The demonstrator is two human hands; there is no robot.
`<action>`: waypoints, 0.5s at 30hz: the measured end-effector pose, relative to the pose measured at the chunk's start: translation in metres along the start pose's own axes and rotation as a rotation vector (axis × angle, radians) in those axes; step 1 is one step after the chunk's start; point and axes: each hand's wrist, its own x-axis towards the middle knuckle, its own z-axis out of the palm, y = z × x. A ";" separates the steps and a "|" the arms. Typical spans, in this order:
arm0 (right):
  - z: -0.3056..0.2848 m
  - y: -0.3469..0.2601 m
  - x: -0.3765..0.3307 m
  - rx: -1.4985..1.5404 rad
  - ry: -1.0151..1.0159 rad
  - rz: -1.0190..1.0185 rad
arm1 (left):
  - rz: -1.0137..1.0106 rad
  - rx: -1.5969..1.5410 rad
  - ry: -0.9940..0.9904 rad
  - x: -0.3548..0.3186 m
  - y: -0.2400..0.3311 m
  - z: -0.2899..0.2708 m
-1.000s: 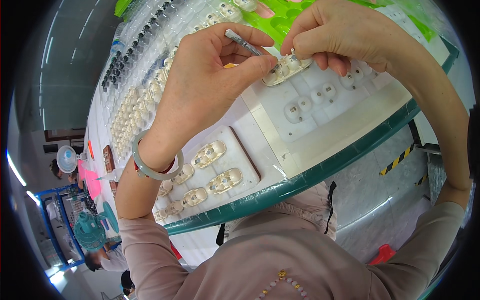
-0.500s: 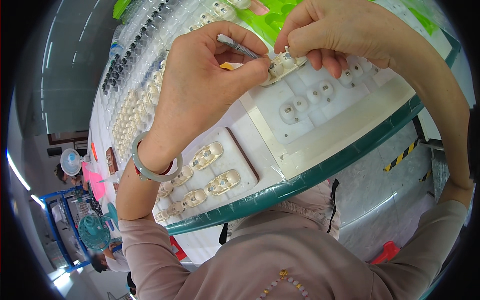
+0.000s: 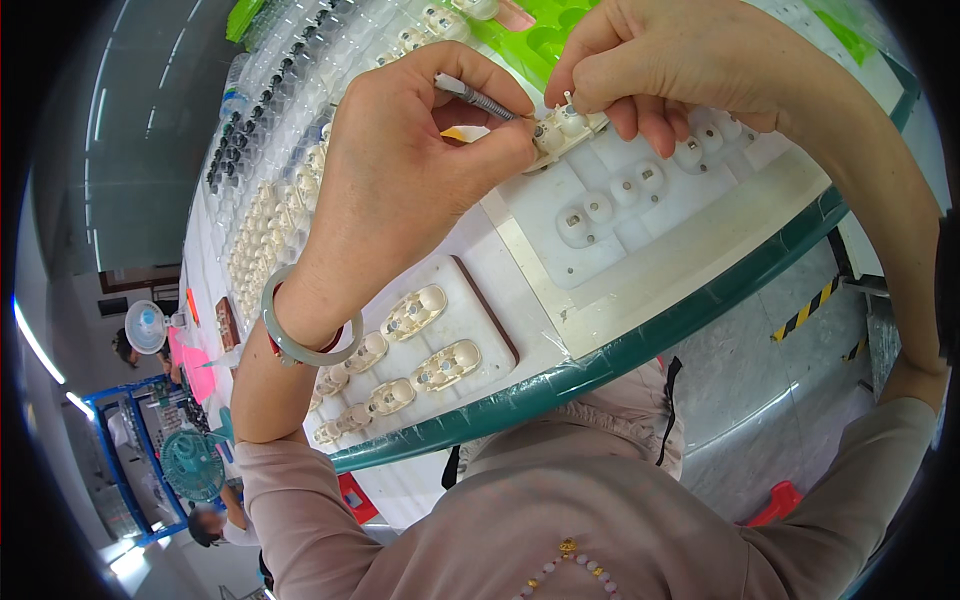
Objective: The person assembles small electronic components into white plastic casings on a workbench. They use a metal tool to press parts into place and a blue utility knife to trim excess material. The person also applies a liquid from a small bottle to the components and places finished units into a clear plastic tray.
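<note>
My left hand [image 3: 415, 150] is closed around a slim grey pen-like tool [image 3: 470, 96] with a ribbed grip. Its working end is hidden by my fingertips, at a cream oblong plastic part [image 3: 562, 135] with round cups. My right hand [image 3: 640, 75] pinches at the other end of this part, beside a small pale pin [image 3: 568, 98]. Whatever its fingertips hold is too small to make out. The part sits at the far edge of a white fixture plate [image 3: 640, 240] with rounded raised seats and small metal dots.
A white board [image 3: 455, 300] nearer me carries several similar cream parts [image 3: 447, 365]. Clear trays [image 3: 275, 205] with cream and black pieces line the left, and a bright green tray [image 3: 520, 45] lies beyond my hands. The table has a green edge [image 3: 600, 370].
Both hands keep nearly the same pose. The cream part and my right fingertips have shifted very slightly left. In the left background, a person's arm has moved.
</note>
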 end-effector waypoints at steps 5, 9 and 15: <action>-0.001 0.002 0.002 0.039 -0.016 0.005 | 0.007 0.016 0.005 -0.001 0.003 0.000; -0.013 0.005 0.005 0.160 -0.149 0.004 | 0.019 0.024 0.015 0.000 0.002 0.001; -0.015 0.010 0.002 0.088 -0.182 -0.104 | 0.042 0.008 0.018 -0.002 0.001 0.001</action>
